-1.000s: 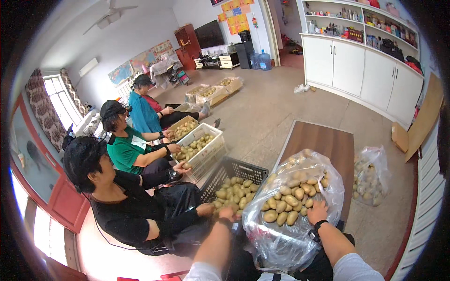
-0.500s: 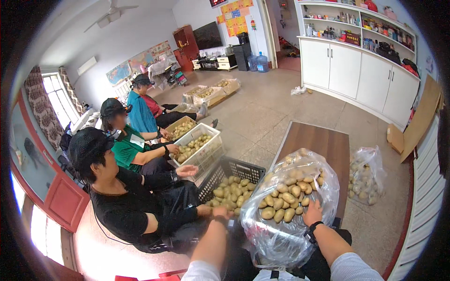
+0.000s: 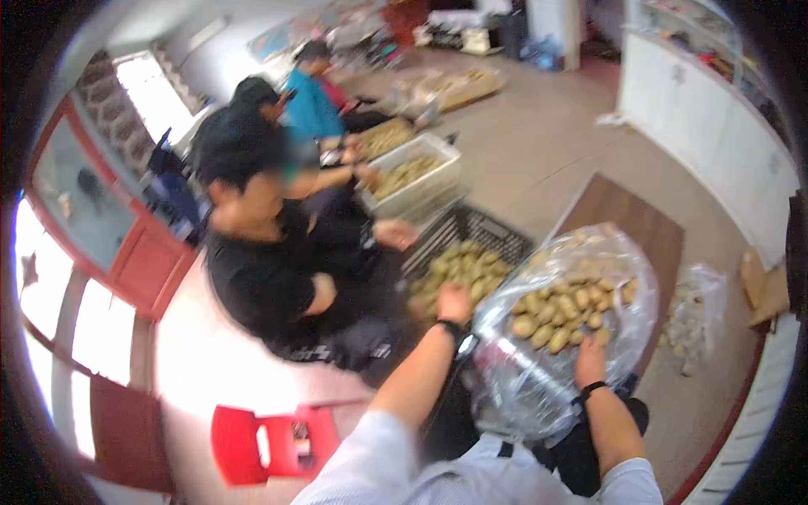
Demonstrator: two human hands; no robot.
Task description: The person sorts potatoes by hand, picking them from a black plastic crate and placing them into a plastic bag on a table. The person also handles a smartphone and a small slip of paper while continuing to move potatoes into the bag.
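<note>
Brown table (image 3: 619,207) partly under clear bag (image 3: 523,389), mouth open. Black crate (image 3: 498,231) left of bag. Work looks partway — potatoes (image 3: 557,315) heaped in both. Left hand (image 3: 454,303) over crate's near side, right hand (image 3: 591,360) at bag heap's near edge — blurred, finger opening and hold unclear on both.

Three co-workers (image 3: 252,278), left; one red chair (image 3: 234,438), near left; one black crate (image 3: 502,234); one white crate (image 3: 421,198); two clear bags (image 3: 522,391), right.

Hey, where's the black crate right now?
In the head view, the black crate sits near the middle, left of the open plastic bag, by the left hand.
</note>
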